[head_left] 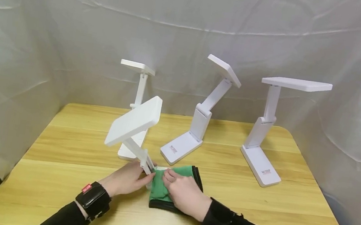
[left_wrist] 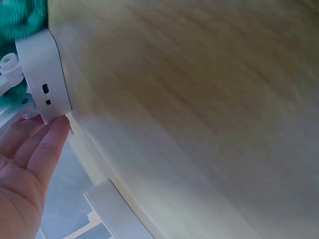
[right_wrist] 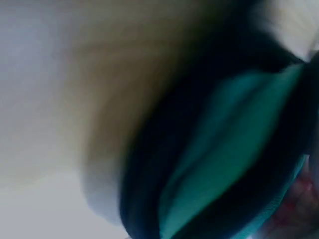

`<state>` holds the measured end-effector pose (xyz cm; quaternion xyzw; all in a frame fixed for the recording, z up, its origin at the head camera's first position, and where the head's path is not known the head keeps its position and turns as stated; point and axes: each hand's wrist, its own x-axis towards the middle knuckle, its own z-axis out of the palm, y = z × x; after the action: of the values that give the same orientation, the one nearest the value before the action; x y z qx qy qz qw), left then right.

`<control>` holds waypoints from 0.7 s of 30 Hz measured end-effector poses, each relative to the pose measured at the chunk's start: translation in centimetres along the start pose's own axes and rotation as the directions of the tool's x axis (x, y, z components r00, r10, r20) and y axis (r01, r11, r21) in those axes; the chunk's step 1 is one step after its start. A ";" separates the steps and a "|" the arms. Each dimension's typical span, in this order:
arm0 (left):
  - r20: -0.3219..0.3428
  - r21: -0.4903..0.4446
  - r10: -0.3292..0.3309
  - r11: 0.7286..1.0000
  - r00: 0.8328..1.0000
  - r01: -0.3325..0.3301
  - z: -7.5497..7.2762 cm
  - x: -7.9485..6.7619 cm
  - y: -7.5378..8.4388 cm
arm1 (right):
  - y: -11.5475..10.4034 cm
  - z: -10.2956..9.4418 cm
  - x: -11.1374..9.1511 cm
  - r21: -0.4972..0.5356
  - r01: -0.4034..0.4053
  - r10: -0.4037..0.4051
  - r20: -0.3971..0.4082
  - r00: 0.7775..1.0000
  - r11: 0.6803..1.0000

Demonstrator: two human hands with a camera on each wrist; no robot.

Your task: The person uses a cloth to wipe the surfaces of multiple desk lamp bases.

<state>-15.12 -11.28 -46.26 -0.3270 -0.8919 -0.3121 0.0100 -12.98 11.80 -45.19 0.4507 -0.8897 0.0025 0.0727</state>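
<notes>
A white folding desk lamp (head_left: 134, 121) stands nearest me, its head tilted. My left hand (head_left: 128, 178) grips its base near the hinge; the left wrist view shows fingertips (left_wrist: 55, 134) against the end of the base (left_wrist: 47, 79), beside two small ports. My right hand (head_left: 186, 195) holds a folded green cloth (head_left: 158, 187) with black edging against the top of that base, fingers bent into the fabric. Most of the base is hidden under the cloth. In the blurred right wrist view the cloth (right_wrist: 224, 149) hangs in folds.
Three more white folding lamps stand unfolded behind: one at back left (head_left: 140, 88), one in the middle (head_left: 201, 119), one at right (head_left: 260, 132). The wooden table (head_left: 70, 143) has a pale curtain (head_left: 194, 8) around its back and sides.
</notes>
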 end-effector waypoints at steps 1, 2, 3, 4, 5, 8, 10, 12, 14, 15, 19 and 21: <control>0.006 0.000 -0.002 1.000 1.000 0.002 0.0 0.0 0.0 | 0.5 -0.1 -0.3 0.053 0.003 -0.004 0.014 1.000 0.999; 0.009 0.002 0.000 1.000 1.000 0.000 0.0 0.1 0.1 | 1.1 -0.3 -0.7 0.110 0.004 -0.007 0.022 1.000 0.994; 0.011 0.004 0.002 1.000 1.000 -0.002 0.0 0.1 0.1 | 1.6 -0.3 -1.0 0.159 0.000 -0.005 0.028 1.000 0.987; 0.014 0.004 0.002 1.000 1.000 -0.002 0.0 0.1 0.1 | 2.1 -0.4 -1.5 0.194 -0.008 0.002 0.031 1.000 0.981; 0.015 0.005 0.004 1.000 1.000 -0.004 0.0 0.1 0.1 | 2.5 -0.3 -1.9 0.208 -0.021 0.015 0.028 1.000 0.978; 0.023 0.005 -0.006 1.000 1.000 0.006 -0.1 0.2 0.2 | 3.6 0.1 -3.4 0.186 -0.083 0.085 0.001 0.996 0.979; 0.026 0.009 -0.015 1.000 1.000 0.014 -0.1 0.2 0.2 | 4.0 0.4 -4.2 0.159 -0.110 0.114 -0.016 0.993 0.981; 0.024 0.013 -0.020 1.000 0.999 0.020 -0.1 0.2 0.2 | 4.3 0.4 -4.8 0.149 -0.098 0.104 -0.032 0.994 0.984; 0.021 0.016 -0.019 1.000 1.000 0.019 0.0 0.1 0.2 | 4.3 0.3 -5.1 0.158 -0.048 0.056 -0.046 0.997 0.986; 0.017 0.016 -0.018 1.000 1.000 0.017 0.0 0.1 0.2 | 4.3 0.2 -5.2 0.171 -0.017 0.027 -0.055 0.998 0.985; 0.009 0.009 -0.009 1.000 1.000 0.009 0.0 0.1 0.2 | 4.5 -0.1 -5.3 0.231 0.040 -0.023 -0.075 0.997 0.972; 0.007 0.004 -0.006 1.000 1.000 0.006 -0.1 0.1 0.2 | 4.5 -0.2 -5.1 0.257 0.022 -0.008 -0.058 0.998 0.966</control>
<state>-15.06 -11.11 -46.04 -0.3254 -0.8936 -0.3090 0.0066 -13.54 18.60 -45.41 0.4627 -0.8760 0.1303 0.0385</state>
